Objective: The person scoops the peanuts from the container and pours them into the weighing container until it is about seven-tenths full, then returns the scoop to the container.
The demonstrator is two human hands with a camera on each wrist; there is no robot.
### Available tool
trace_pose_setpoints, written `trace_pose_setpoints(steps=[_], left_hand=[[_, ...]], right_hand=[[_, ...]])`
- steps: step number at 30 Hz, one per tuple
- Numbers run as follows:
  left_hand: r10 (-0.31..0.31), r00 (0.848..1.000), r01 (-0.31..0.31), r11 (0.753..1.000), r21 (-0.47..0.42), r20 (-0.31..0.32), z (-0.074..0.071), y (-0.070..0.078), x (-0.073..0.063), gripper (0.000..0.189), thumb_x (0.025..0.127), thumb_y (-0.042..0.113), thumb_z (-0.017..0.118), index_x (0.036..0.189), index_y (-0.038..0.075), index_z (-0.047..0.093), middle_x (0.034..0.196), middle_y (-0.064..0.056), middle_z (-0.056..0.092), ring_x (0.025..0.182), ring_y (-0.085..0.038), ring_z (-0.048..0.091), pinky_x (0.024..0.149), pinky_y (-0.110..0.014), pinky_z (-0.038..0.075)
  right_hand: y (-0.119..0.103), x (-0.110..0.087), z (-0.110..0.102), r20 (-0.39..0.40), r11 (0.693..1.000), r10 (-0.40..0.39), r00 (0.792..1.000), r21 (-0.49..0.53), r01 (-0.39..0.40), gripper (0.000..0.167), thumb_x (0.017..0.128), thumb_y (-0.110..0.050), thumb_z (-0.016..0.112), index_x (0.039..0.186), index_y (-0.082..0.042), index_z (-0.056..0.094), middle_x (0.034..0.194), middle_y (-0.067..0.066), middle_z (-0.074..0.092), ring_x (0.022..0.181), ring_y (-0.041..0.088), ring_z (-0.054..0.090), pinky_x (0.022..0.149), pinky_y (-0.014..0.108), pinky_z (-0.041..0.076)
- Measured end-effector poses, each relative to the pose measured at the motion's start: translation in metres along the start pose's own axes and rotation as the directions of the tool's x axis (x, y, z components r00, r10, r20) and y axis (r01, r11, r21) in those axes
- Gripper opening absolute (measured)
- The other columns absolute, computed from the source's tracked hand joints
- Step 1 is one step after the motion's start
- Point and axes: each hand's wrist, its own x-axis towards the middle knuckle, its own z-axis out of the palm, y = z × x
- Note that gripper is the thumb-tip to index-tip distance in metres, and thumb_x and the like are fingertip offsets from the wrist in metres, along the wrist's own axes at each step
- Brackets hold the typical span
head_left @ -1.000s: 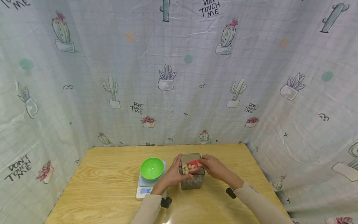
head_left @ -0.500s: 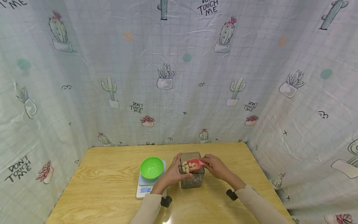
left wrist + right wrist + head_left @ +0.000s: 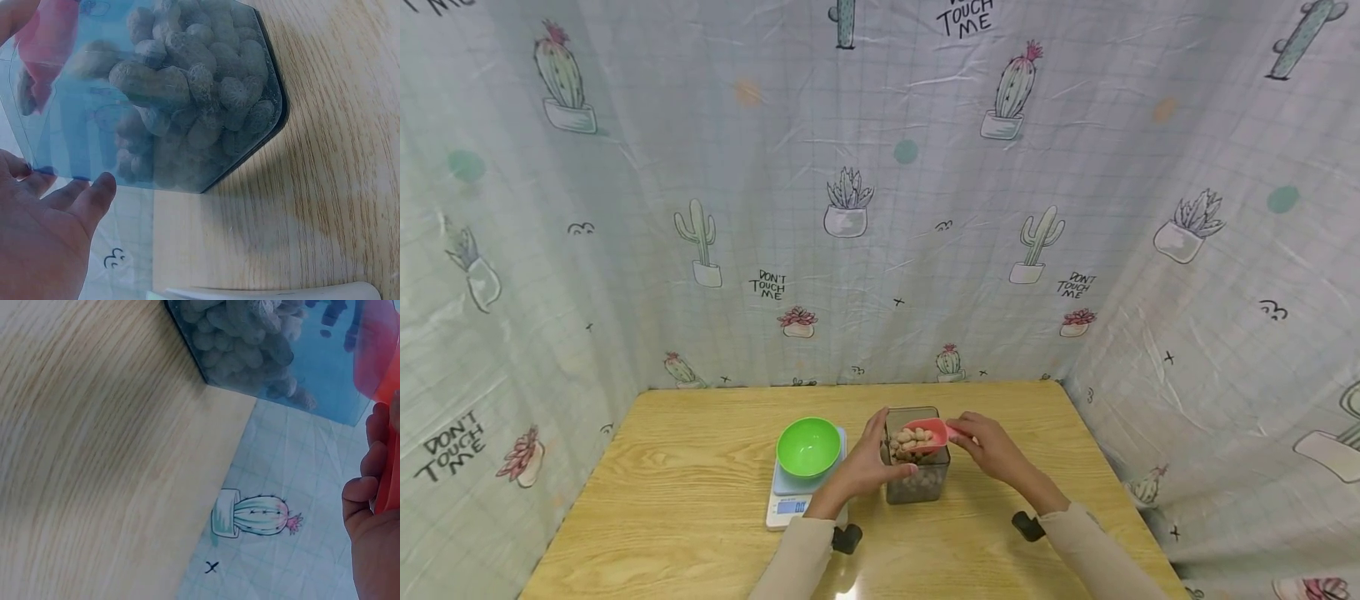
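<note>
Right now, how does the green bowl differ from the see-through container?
The green bowl is round and solid-coloured; the see-through container is boxy and tinted. The bowl shows its bare green inside, while the container holds peanuts. The bowl sits on a scale with no hand holding it; the container stands beside the scale, held by the left hand. Both are open at the top.

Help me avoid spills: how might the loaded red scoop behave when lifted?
The red scoop looks like smooth, moulded plastic, so it probably won't flex. It may feel front-heavy: peanuts lie ahead of the right hand. Loose and rounded, they could roll out if it tilts.
</note>
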Motion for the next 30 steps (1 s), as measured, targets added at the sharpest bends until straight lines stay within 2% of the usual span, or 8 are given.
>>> trace_pose_setpoints(steps=[6,14,20,24,30], left_hand=[[0.008,1.000,-0.008,1.000,0.003,-0.006,0.000,0.002,0.000,0.115,0.076,0.059,0.076,0.160,0.024,0.004,0.166,-0.009,0.007,0.144,-0.040,0.034,0.106,-0.059,0.041],[0.006,1.000,-0.006,1.000,0.019,-0.001,0.000,0.000,0.001,0.115,0.077,0.057,0.076,0.160,0.023,0.004,0.167,-0.009,0.006,0.144,-0.040,0.034,0.105,-0.059,0.041],[0.024,1.000,-0.025,0.997,0.069,0.016,-0.004,-0.002,0.000,0.115,0.080,0.063,0.070,0.160,0.024,-0.003,0.167,-0.009,0.001,0.145,-0.039,0.032,0.106,-0.057,0.042],[0.038,0.999,-0.037,0.996,0.087,-0.014,-0.007,0.003,-0.005,0.113,0.081,0.066,0.067,0.160,0.024,-0.002,0.167,-0.008,0.000,0.148,-0.038,0.027,0.108,-0.057,0.040],[0.066,0.995,-0.058,0.993,0.106,-0.080,-0.023,0.018,-0.013,0.107,0.084,0.060,0.068,0.160,0.019,0.004,0.167,-0.010,0.005,0.150,-0.038,0.022,0.111,-0.059,0.035]], right_hand=[[0.000,-0.002,-0.002,-0.049,1.000,-0.018,0.999,-0.001,0.018,0.022,0.095,-0.013,0.062,0.115,-0.009,0.071,0.090,-0.004,0.066,0.072,0.000,0.047,0.063,0.020,0.042],[-0.007,0.003,-0.011,-0.048,0.992,-0.015,0.999,-0.129,0.009,0.017,0.099,-0.014,0.057,0.113,-0.009,0.065,0.094,-0.002,0.063,0.080,0.007,0.052,0.071,0.030,0.047],[-0.014,0.013,-0.023,-0.053,0.980,-0.066,0.996,-0.193,0.054,0.016,0.099,-0.012,0.057,0.113,-0.008,0.063,0.090,-0.001,0.061,0.078,0.008,0.048,0.069,0.029,0.043],[-0.019,0.018,-0.032,-0.053,0.973,-0.093,0.994,-0.215,0.079,0.016,0.096,-0.009,0.060,0.111,-0.008,0.064,0.087,-0.002,0.059,0.075,0.007,0.046,0.068,0.027,0.041],[-0.026,0.026,-0.041,-0.063,0.968,-0.122,0.991,-0.230,0.104,0.016,0.097,-0.011,0.060,0.112,-0.008,0.065,0.095,0.003,0.067,0.085,0.016,0.060,0.074,0.036,0.051]])
